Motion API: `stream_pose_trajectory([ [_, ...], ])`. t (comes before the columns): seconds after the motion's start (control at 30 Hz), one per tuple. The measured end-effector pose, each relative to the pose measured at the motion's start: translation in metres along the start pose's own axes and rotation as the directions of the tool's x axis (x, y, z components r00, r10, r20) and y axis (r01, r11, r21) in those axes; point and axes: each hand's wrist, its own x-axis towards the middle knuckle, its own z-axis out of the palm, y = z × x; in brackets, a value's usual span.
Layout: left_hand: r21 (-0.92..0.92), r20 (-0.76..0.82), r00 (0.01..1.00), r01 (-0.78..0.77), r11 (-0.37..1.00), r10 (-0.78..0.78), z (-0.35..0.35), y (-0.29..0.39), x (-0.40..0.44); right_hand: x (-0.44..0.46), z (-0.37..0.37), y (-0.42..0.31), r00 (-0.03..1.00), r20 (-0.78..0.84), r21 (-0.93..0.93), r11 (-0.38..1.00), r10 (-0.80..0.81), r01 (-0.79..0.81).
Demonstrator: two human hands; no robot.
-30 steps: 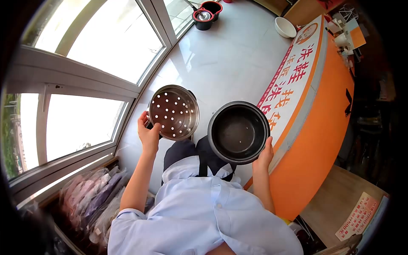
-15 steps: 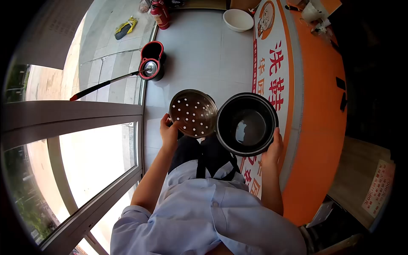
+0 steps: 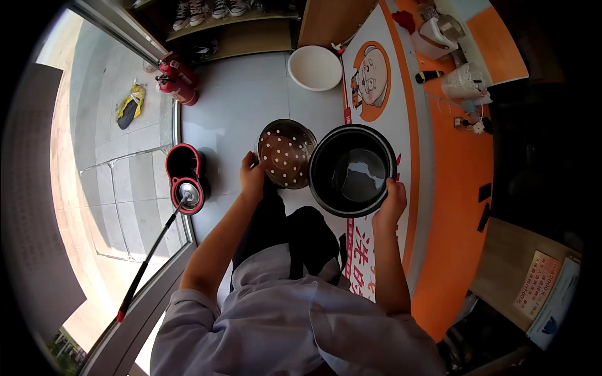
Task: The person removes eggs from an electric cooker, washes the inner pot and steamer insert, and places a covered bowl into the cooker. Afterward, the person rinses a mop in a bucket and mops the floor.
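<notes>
On the left of my feed, the mop bucket (image 3: 188, 178) stands at the left edge of the floor (image 3: 248, 91), two red fire extinguishers (image 3: 182, 93) farther up that edge. And here's my left hand (image 3: 253, 180), grasping the perforated steel pan (image 3: 291, 165) by its left side, above the floor. One-sided grip, so I'd want a firm wrist, or the free side may dip. The white basin (image 3: 315, 67) sits at the floor's far right, beside the counter (image 3: 456, 250). Next across, the black pot (image 3: 353, 175), also above the floor, rim right up by the pan's; whether they touch, I can't tell. A small gap would spare a knock. Bright patch inside, water or shine, I can't say: level is safest. My right hand (image 3: 390, 205) grasps its right side, elbow best tucked clear of the counter.
</notes>
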Motion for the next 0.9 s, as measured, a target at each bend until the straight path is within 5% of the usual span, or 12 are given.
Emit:
stream_pose_trajectory([
  [0.3,0.09,0.123,0.992,-0.02,0.996,0.008,0.143,0.065,0.266,0.197,0.2,-0.004,0.985,0.012,-0.147,0.974,-0.171,0.171],
  [0.4,0.058,0.176,0.98,0.081,0.995,-0.09,0.19,0.076,0.345,0.265,0.259,0.013,0.967,0.098,-0.202,0.947,-0.236,0.252],
  [0.47,0.146,0.167,0.986,-0.035,0.989,0.01,0.213,0.055,0.412,0.312,0.297,0.041,0.965,0.085,-0.198,0.944,-0.25,0.262],
  [0.57,0.114,0.27,0.96,0.048,0.992,-0.078,0.24,0.027,0.499,0.372,0.334,0.086,0.89,0.263,-0.369,0.814,-0.372,0.449],
  [0.67,0.129,0.259,0.959,0.084,0.988,-0.115,0.276,0.014,0.56,0.42,0.372,0.122,0.879,0.34,-0.378,0.807,-0.335,0.454],
  [0.8,0.106,0.347,0.937,0.013,0.994,-0.049,0.297,-0.05,0.658,0.481,0.409,0.184,0.721,0.483,-0.424,0.588,-0.496,0.689],
  [0.9,0.027,0.351,0.923,0.158,0.987,-0.158,0.31,-0.083,0.706,0.514,0.424,0.219,0.651,0.553,-0.464,0.457,-0.52,0.759],
])
